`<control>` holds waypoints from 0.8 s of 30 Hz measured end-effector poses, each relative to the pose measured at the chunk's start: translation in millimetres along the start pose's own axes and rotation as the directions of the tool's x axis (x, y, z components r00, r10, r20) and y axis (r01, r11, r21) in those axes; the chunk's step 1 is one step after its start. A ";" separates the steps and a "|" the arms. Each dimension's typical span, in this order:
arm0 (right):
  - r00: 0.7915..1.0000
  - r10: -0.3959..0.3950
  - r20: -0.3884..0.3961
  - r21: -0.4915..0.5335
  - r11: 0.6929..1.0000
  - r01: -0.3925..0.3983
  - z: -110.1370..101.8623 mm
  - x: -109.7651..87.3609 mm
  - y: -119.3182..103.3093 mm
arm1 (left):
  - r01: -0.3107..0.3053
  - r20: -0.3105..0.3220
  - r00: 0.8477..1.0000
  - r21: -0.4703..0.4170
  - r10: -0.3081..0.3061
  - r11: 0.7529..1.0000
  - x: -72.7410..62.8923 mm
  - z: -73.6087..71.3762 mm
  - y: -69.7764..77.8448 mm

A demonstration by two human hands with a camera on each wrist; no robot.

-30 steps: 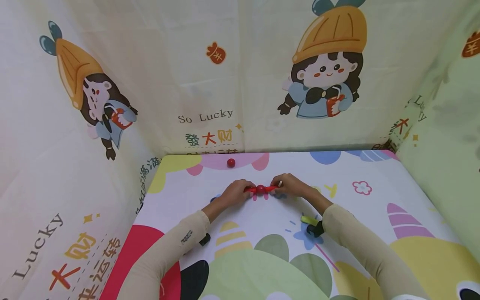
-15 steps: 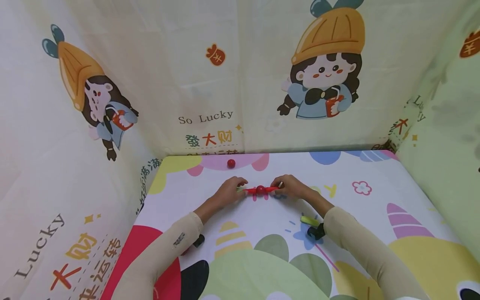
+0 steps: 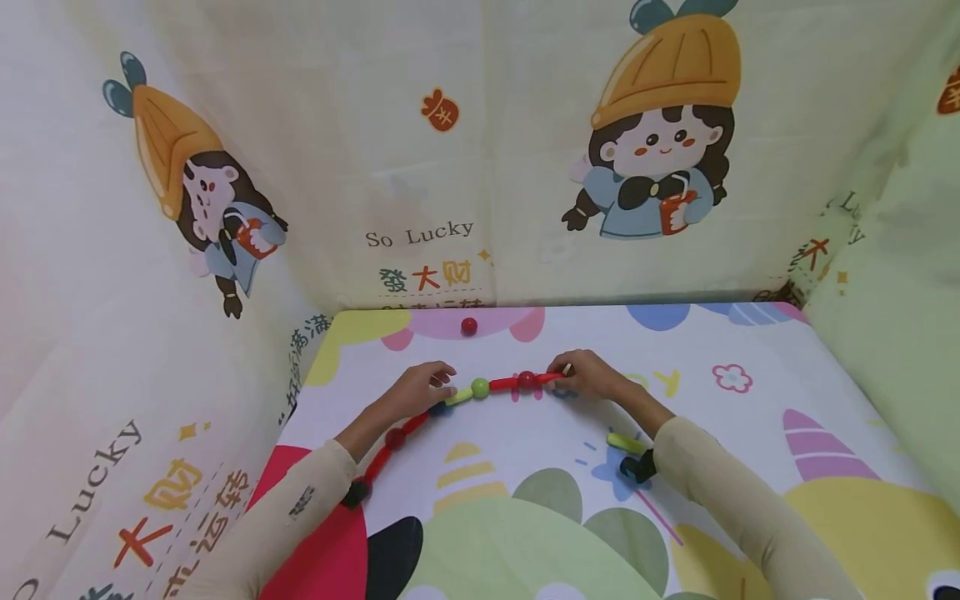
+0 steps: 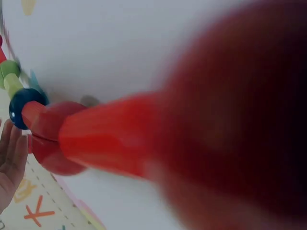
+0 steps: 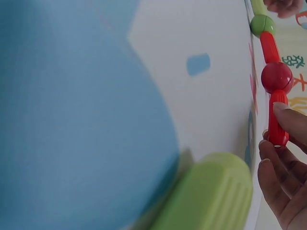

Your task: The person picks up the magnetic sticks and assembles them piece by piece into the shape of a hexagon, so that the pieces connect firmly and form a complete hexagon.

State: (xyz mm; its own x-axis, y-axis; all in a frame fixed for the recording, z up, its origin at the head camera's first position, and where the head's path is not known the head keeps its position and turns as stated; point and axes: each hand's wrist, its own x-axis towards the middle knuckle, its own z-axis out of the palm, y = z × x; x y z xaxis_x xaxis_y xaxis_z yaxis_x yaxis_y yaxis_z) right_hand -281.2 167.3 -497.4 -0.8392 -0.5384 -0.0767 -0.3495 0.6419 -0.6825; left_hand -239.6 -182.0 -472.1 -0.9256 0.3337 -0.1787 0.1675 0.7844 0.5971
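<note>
A chain of magnetic sticks and balls curves across the table. From its right end come a red stick (image 5: 278,115), a red ball (image 3: 527,381), another red stick (image 3: 503,384), a green ball (image 3: 480,387), a green stick (image 3: 459,396) and a dark blue ball (image 4: 26,108). Red sticks and a further red ball (image 3: 395,438) continue left toward a dark ball (image 3: 356,492). My right hand (image 3: 588,375) pinches the right end stick between thumb and fingers. Beside the dark blue ball is my left hand (image 3: 416,390), its fingers (image 4: 17,153) extended and not wrapped around the chain.
A loose red ball (image 3: 468,327) lies near the table's back edge. By my right forearm lie a green stick (image 3: 625,442) and a black piece (image 3: 637,467), partly covered by the sleeve. Patterned cloth (image 3: 517,167) hangs behind and beside the table (image 3: 570,517).
My left hand has let go of the red stick and moved left along the chain, uncovering the green ball, green stick and left part. The right hand keeps its grip in nearly the same place.
</note>
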 end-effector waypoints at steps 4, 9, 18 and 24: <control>1.000 -0.027 -0.004 0.003 1.000 0.027 -1.4 0.3 1.3 | 0.034 0.025 0.999 -0.001 -0.034 0.999 -9.3 -4.8 -5.7; 0.998 -0.063 -0.006 -0.013 0.998 0.062 -0.2 0.3 3.4 | 0.100 0.093 0.990 0.018 -0.101 0.995 -20.7 -11.4 -13.3; 1.000 0.012 0.016 -0.022 1.000 -0.011 -0.8 -0.6 -0.5 | 0.097 0.178 0.978 0.071 -0.108 0.993 -35.1 -16.2 -19.8; 1.000 0.017 0.020 -0.021 1.000 -0.016 -1.2 -1.4 -1.3 | 0.146 0.194 0.969 0.052 -0.153 0.988 -40.2 -13.4 -23.1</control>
State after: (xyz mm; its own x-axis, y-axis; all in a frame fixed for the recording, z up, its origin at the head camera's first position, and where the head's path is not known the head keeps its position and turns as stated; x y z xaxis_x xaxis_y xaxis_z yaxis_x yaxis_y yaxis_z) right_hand -280.1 167.9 -495.5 -0.8364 -0.5384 -0.1024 -0.3444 0.6617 -0.6660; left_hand -210.9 -220.5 -468.2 -0.8568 0.3042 -0.4163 0.0477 0.8507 0.5235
